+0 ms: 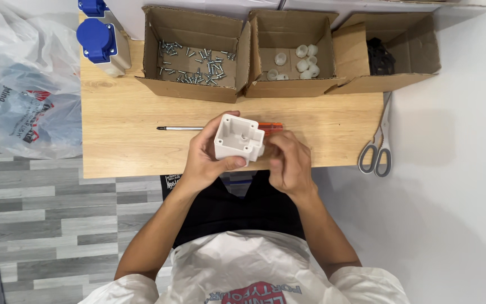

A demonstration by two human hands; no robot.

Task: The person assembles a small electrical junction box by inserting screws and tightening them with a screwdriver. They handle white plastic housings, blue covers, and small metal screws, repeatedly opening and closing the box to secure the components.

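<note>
Left hand (201,160) wrapped around a white plastic box (238,138), thumb pressed on the near face and fingers curled behind, open side tilted up toward the camera. Right hand (289,163) closed in a loose pinch against the right wall of the same box; blurred, so impossible to tell whether anything small sits between the fingertips. Box held just above the near edge of a light wooden table (125,141), in front of the body.

To handle well, judging from the grip: keep the left hold steady and the opening turned to the eyes, work with fingertips only at the side wall, stay over the tabletop so a dropped part lands there.

Just behind the box, a screwdriver (181,128) lying flat, thin shaft to the left, orange handle mostly hidden. Further back, three open brown cardboard boxes in a row: left one (195,53) with scattered silver screws, middle one (288,53) with small white round caps, right one (389,50) with black parts. At the far left corner, white housings with blue round lids (99,42). Off the right edge, grey-handled scissors (379,141). On the floor at left, clear plastic bags (21,84) with red and dark print
</note>
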